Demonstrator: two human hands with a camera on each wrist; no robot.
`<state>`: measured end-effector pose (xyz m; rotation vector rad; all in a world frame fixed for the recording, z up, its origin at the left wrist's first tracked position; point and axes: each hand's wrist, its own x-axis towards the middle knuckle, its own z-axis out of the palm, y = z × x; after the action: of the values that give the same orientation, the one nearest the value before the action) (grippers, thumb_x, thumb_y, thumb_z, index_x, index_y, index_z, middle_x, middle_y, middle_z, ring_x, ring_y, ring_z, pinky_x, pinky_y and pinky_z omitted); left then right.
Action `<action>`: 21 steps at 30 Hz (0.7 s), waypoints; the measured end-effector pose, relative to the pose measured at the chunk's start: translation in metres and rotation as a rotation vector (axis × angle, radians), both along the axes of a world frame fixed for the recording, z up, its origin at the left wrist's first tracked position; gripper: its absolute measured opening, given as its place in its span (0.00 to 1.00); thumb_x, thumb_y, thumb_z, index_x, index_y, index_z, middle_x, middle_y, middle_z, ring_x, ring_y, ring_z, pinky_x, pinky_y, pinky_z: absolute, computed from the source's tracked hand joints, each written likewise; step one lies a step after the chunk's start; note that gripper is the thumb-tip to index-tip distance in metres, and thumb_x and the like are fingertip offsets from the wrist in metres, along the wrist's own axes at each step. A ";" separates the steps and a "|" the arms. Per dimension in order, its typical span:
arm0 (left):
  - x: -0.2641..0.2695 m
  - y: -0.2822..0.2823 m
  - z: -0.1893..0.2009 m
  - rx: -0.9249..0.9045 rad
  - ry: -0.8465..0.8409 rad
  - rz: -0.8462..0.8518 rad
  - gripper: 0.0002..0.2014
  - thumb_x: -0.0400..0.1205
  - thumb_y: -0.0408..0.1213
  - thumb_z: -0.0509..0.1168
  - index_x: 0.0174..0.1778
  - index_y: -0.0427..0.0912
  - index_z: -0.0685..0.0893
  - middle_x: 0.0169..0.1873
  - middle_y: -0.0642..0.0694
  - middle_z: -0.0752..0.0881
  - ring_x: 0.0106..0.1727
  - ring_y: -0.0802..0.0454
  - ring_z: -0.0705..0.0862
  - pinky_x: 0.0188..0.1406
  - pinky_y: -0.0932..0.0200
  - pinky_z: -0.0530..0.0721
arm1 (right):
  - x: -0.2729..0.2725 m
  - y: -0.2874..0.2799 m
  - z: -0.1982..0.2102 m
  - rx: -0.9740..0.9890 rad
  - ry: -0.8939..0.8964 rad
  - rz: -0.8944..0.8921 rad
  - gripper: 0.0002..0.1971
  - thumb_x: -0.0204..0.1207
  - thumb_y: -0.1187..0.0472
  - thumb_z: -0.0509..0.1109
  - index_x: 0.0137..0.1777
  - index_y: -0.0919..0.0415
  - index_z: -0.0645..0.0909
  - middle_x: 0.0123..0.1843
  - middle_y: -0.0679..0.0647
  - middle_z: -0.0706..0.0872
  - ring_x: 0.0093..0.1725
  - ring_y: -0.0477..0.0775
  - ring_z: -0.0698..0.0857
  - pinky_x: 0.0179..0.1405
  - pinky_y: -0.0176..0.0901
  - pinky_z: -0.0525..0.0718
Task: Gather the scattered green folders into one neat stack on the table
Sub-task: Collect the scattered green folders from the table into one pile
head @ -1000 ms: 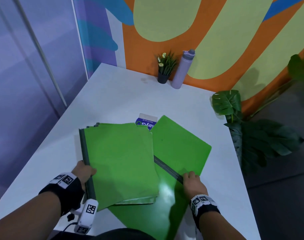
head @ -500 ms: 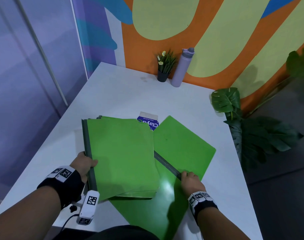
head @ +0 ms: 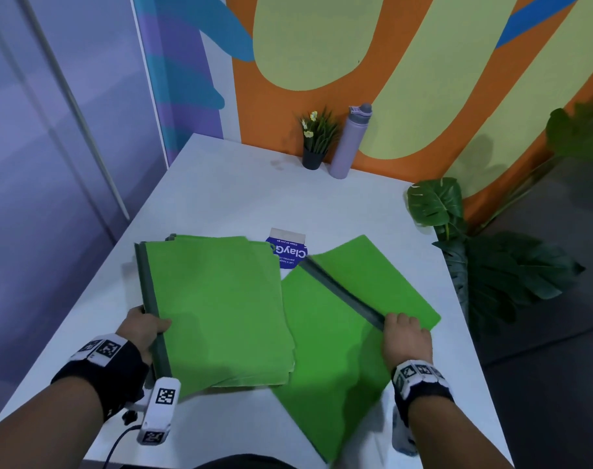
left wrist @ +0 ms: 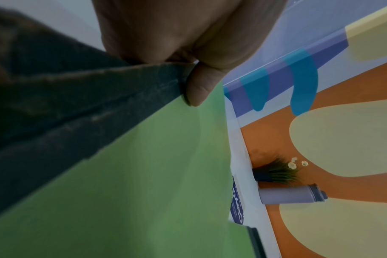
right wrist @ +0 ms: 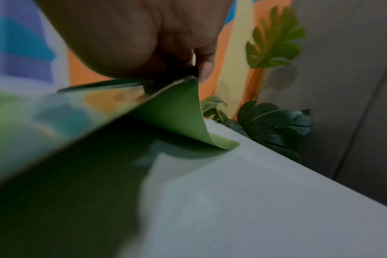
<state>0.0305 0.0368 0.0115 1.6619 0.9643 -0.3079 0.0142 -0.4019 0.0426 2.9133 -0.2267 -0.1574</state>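
Observation:
A stack of green folders (head: pixel 217 306) lies on the white table (head: pixel 241 198), dark spines to the left. My left hand (head: pixel 146 328) grips the stack at its spine near the front; in the left wrist view the thumb (left wrist: pixel 197 87) presses on the top cover (left wrist: pixel 132 192). To the right, one more green folder (head: pixel 332 350) lies open and askew. My right hand (head: pixel 403 336) pinches the near end of its dark spine (head: pixel 342 292) and holds it raised off the table; one flap (right wrist: pixel 179 111) droops to the tabletop.
A blue-and-white leaflet (head: pixel 288 252) lies just beyond the folders. A small potted plant (head: pixel 317 140) and a lilac bottle (head: pixel 350 140) stand at the far edge by the painted wall. Large leafy plants (head: pixel 491 265) stand off the table's right edge.
The open folder has slid right, out from under the stack, and its spine has lifted with my right hand. My left hand has kept its grip on the stack.

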 end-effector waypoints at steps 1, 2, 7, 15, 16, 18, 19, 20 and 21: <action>0.000 0.001 0.003 -0.007 -0.004 0.005 0.19 0.80 0.24 0.66 0.66 0.27 0.72 0.49 0.32 0.78 0.52 0.28 0.79 0.64 0.29 0.79 | 0.006 0.001 0.011 0.031 -0.084 -0.026 0.07 0.66 0.73 0.65 0.43 0.66 0.78 0.40 0.64 0.85 0.42 0.66 0.83 0.39 0.56 0.79; 0.000 0.001 0.006 -0.011 0.002 0.011 0.18 0.80 0.24 0.66 0.65 0.26 0.72 0.47 0.31 0.78 0.50 0.28 0.79 0.63 0.29 0.79 | 0.012 0.003 0.022 0.063 -0.176 -0.047 0.07 0.62 0.75 0.67 0.39 0.67 0.77 0.36 0.65 0.84 0.38 0.66 0.82 0.36 0.57 0.78; 0.001 -0.016 0.007 -0.135 -0.002 0.012 0.16 0.79 0.21 0.64 0.61 0.20 0.73 0.40 0.33 0.77 0.42 0.35 0.79 0.51 0.36 0.82 | 0.040 0.031 0.087 0.121 -0.579 -0.022 0.11 0.57 0.76 0.65 0.39 0.65 0.77 0.37 0.63 0.81 0.39 0.66 0.78 0.33 0.52 0.70; -0.004 -0.055 0.008 -0.375 0.000 -0.053 0.13 0.77 0.19 0.64 0.58 0.23 0.77 0.46 0.30 0.80 0.39 0.35 0.83 0.36 0.40 0.88 | 0.044 0.077 0.144 0.048 -1.071 0.286 0.24 0.57 0.77 0.58 0.48 0.57 0.86 0.32 0.55 0.80 0.31 0.60 0.74 0.27 0.47 0.64; -0.004 -0.058 0.009 -0.382 -0.007 -0.055 0.12 0.78 0.18 0.64 0.58 0.26 0.76 0.44 0.31 0.78 0.37 0.37 0.82 0.33 0.44 0.87 | 0.041 0.083 0.146 0.064 -1.113 0.340 0.25 0.59 0.77 0.57 0.48 0.57 0.86 0.32 0.55 0.81 0.31 0.60 0.74 0.27 0.48 0.64; -0.004 -0.059 0.010 -0.354 -0.007 -0.059 0.12 0.78 0.18 0.63 0.57 0.28 0.73 0.39 0.33 0.76 0.35 0.37 0.80 0.30 0.46 0.86 | 0.035 0.094 0.151 0.124 -1.173 0.441 0.25 0.65 0.78 0.54 0.49 0.57 0.87 0.33 0.55 0.82 0.30 0.61 0.74 0.26 0.49 0.66; -0.003 -0.058 0.007 -0.350 -0.003 -0.033 0.12 0.79 0.20 0.64 0.57 0.29 0.72 0.37 0.35 0.76 0.35 0.37 0.80 0.29 0.47 0.86 | 0.033 0.100 0.151 0.165 -1.187 0.508 0.24 0.70 0.78 0.53 0.49 0.58 0.88 0.34 0.55 0.84 0.30 0.61 0.75 0.25 0.49 0.68; -0.004 -0.058 0.008 -0.371 0.006 -0.010 0.12 0.81 0.26 0.64 0.59 0.29 0.72 0.38 0.35 0.77 0.37 0.37 0.81 0.30 0.47 0.87 | 0.031 0.105 0.149 0.200 -1.174 0.593 0.22 0.75 0.76 0.53 0.50 0.59 0.88 0.34 0.56 0.85 0.30 0.61 0.77 0.25 0.49 0.70; -0.004 -0.056 0.006 -0.415 0.007 0.023 0.17 0.83 0.36 0.64 0.62 0.29 0.72 0.43 0.33 0.80 0.43 0.37 0.83 0.36 0.44 0.88 | 0.030 0.111 0.142 0.225 -1.120 0.689 0.21 0.77 0.75 0.53 0.51 0.60 0.88 0.35 0.56 0.86 0.30 0.60 0.78 0.25 0.49 0.72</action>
<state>0.0269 -0.0193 0.0175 1.2703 0.8560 -0.4649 0.0441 -0.2910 0.1849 2.7154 0.6628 1.6090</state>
